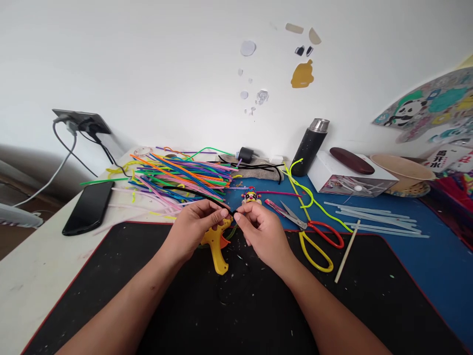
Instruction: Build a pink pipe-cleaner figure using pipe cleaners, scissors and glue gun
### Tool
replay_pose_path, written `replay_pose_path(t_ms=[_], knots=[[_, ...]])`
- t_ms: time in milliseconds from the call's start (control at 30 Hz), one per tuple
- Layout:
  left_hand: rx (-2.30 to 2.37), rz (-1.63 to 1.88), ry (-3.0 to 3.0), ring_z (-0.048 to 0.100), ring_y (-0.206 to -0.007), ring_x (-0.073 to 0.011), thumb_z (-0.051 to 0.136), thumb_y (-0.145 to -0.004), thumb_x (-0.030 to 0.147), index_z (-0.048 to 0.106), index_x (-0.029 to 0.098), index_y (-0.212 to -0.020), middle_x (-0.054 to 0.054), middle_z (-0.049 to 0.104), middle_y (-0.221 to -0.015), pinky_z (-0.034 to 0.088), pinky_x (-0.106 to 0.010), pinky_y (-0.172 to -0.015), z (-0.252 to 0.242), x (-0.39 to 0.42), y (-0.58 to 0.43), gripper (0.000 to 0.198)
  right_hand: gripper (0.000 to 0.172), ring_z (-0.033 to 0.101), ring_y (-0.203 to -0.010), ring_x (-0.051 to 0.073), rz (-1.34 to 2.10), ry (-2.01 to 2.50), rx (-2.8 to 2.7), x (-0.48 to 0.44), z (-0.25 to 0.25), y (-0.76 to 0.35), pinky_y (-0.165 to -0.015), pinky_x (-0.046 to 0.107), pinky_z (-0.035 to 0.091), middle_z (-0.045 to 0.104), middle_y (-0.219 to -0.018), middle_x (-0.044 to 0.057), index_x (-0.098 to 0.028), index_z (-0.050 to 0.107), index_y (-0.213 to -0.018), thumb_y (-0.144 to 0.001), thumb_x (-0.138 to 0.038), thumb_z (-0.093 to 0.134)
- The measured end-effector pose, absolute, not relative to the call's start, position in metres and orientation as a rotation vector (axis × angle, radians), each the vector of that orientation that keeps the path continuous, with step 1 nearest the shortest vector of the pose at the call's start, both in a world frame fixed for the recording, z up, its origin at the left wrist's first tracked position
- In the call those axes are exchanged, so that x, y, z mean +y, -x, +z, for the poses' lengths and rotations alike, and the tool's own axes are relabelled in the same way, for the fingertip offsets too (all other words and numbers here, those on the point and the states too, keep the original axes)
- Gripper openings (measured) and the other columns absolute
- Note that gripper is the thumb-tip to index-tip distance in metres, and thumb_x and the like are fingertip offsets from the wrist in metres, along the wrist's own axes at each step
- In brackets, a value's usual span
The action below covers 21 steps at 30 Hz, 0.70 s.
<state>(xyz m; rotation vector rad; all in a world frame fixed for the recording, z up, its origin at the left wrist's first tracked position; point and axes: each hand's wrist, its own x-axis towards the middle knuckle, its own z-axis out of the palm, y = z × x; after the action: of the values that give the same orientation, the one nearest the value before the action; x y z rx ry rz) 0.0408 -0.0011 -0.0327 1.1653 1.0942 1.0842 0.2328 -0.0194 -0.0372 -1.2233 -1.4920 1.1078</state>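
Observation:
My left hand pinches a black pipe cleaner between thumb and fingertips. Its long end stretches off to the upper left over the coloured pile. My right hand is closed at the other end, its fingertips nearly meeting the left ones at a small dark bit. Below the hands a yellow glue gun lies on the black mat, its upper part partly hidden by my fingers. Just behind my right hand is a small colourful figurine. Scissors with one red and one yellow handle lie to the right, blades open.
Many coloured pipe cleaners are heaped at the back left, beside a black phone. Glue sticks and a wooden stick lie right. Behind are a black flask, a white box and a bowl.

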Motion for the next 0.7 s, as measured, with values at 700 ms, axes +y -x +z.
replay_pose_path(t_ms=[700], knots=[[1.196,0.937,-2.192,0.068,-0.078,-0.0242,0.062,-0.098,0.034,0.076,0.025,-0.083,-0.008,0.077,-0.084,0.048,-0.032,-0.073,-0.0234,-0.0055,-0.0365,0.022,0.016,0.035,-0.045,0.012,0.919,1.31,-1.882,-0.0186,-0.0294,-0.2381,-0.049,0.028,0.021,0.045,-0.05,-0.009,-0.024,0.064,-0.078,-0.093,-0.018,0.066]])
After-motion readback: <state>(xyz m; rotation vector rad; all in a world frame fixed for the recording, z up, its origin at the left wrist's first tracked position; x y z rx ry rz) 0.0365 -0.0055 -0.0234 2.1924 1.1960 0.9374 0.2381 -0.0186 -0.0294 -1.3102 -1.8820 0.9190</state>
